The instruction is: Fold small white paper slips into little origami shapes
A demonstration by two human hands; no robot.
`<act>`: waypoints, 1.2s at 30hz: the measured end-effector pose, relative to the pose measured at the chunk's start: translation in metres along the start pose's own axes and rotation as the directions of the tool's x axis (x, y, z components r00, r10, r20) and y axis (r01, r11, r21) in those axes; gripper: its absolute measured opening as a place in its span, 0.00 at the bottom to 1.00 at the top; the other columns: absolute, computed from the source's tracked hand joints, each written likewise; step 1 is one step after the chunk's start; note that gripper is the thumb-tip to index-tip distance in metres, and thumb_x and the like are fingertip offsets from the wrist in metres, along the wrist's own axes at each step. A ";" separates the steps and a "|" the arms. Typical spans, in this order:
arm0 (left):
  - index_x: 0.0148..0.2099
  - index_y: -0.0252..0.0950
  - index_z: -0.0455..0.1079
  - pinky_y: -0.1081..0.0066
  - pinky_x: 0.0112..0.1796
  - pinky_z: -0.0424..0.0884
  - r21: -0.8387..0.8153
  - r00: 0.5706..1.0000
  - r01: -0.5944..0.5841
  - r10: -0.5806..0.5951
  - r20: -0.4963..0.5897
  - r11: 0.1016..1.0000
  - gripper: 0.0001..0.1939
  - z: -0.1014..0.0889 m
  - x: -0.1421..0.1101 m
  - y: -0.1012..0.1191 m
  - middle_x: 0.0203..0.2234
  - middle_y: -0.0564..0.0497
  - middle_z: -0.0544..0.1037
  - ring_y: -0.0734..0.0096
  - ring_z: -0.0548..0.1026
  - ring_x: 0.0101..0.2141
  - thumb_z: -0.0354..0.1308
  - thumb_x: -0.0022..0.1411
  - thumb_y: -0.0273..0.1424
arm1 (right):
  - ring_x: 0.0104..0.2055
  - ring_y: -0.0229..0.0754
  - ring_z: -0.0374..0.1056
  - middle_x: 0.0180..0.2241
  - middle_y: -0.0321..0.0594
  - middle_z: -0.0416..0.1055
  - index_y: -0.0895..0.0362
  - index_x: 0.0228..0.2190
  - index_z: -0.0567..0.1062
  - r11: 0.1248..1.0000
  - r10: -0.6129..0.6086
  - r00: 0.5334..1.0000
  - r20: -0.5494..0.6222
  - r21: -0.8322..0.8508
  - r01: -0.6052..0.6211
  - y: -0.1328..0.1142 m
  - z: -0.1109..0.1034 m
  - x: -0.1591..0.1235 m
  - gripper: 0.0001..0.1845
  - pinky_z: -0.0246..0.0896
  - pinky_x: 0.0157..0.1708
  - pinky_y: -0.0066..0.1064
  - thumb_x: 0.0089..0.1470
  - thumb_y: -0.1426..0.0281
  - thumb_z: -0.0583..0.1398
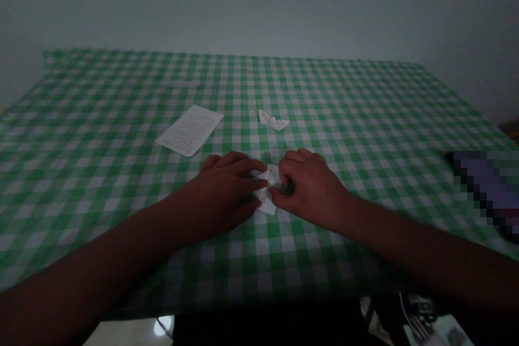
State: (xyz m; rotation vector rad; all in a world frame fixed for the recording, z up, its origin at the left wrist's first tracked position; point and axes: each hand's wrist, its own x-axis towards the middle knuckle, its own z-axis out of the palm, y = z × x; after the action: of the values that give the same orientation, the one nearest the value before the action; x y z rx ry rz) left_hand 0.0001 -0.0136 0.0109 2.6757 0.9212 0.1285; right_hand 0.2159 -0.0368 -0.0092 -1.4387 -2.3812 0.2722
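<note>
Between my two hands a small folded piece of printed paper [267, 208] lies on the checked cloth. My left hand [227, 189] rests over its left side, with fingers spread and their tips on the paper. Curled inward, my right hand [306, 184] pinches the paper's right side between thumb and fingers. The fingers partly cover the paper, so its full folded shape is hidden. Farther back sits a small folded paper boat [273, 120]. A flat printed sheet [190, 130] lies behind my left hand, turned at an angle.
A green and white checked tablecloth [344, 102] covers the table, which reaches back to a pale wall [259, 5]. At the right edge lies a dark, pixelated flat object [484, 184]. Below the table's front edge, at the lower right, are cables and other items [425, 313].
</note>
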 end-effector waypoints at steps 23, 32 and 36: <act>0.53 0.48 0.73 0.52 0.49 0.59 0.030 0.999 -0.019 0.020 -0.038 0.999 0.15 0.003 -0.001 0.000 0.59 0.53 0.69 0.52 0.63 0.57 0.58 0.64 0.32 | 0.35 0.43 0.63 0.29 0.36 0.64 0.55 0.23 0.64 0.998 -0.026 1.000 0.012 0.065 0.025 -0.004 0.000 -0.001 0.15 0.55 0.37 0.36 0.47 0.64 0.66; 0.53 0.48 0.73 0.49 0.48 0.60 0.019 1.000 -0.010 0.010 -0.014 1.000 0.15 0.001 0.000 0.002 0.59 0.51 0.70 0.49 0.63 0.57 0.58 0.64 0.32 | 0.38 0.44 0.63 0.32 0.38 0.66 0.55 0.25 0.65 0.996 -0.049 0.998 0.036 0.074 0.047 -0.010 0.000 -0.005 0.15 0.55 0.40 0.37 0.48 0.64 0.66; 0.52 0.48 0.74 0.50 0.49 0.61 0.016 1.000 -0.005 0.006 -0.024 1.000 0.15 0.002 0.000 0.001 0.59 0.51 0.70 0.49 0.64 0.57 0.59 0.64 0.32 | 0.39 0.45 0.64 0.33 0.38 0.66 0.55 0.25 0.66 0.996 -0.056 0.998 0.032 0.065 0.054 -0.011 0.000 -0.005 0.13 0.55 0.41 0.38 0.49 0.64 0.65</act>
State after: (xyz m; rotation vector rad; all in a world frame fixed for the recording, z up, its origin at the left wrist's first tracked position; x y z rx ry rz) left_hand 0.0010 -0.0153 0.0096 2.6975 0.9262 0.1553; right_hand 0.2088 -0.0463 -0.0067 -1.3480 -2.4119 0.3578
